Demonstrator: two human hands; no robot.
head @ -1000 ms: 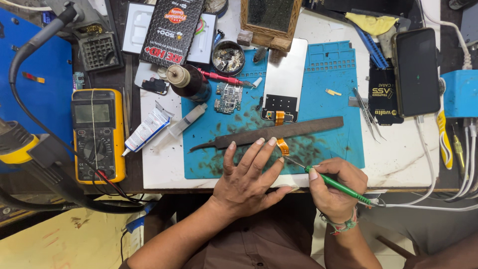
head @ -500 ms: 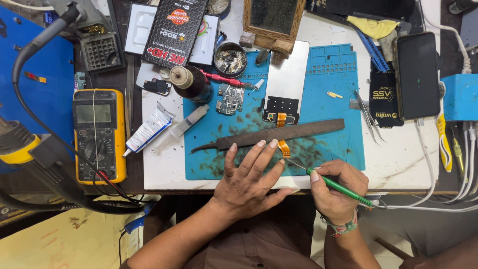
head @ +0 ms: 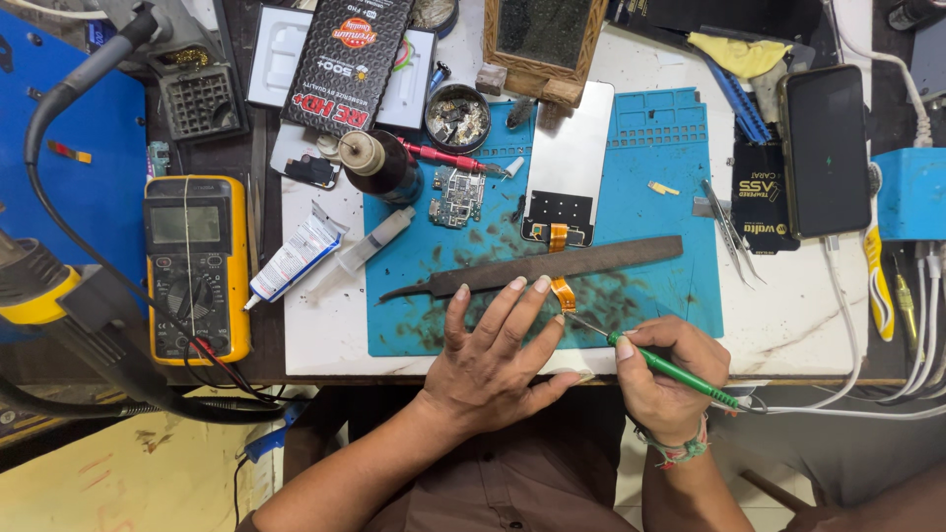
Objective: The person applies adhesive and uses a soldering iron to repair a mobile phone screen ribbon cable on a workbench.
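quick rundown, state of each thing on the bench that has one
left hand: flat, fingers spread, pressing the orange flex strip
right hand: gripping the green-handled tool, tip at the strip
multimeter: screen blank
black phone: face up, screen dark
metal file: lying flat on the blue mat

Bright, even light falls from above, and the white bench top (head: 818, 325) and blue mat (head: 660, 187) read clearly. Shadows are short and soft, gathering under the bench edge at the lower left of the frame. The dark phone screen (head: 826, 148) at upper right shows only faint sheen. Focus is sharp across the middle; the frame's edges bow slightly.
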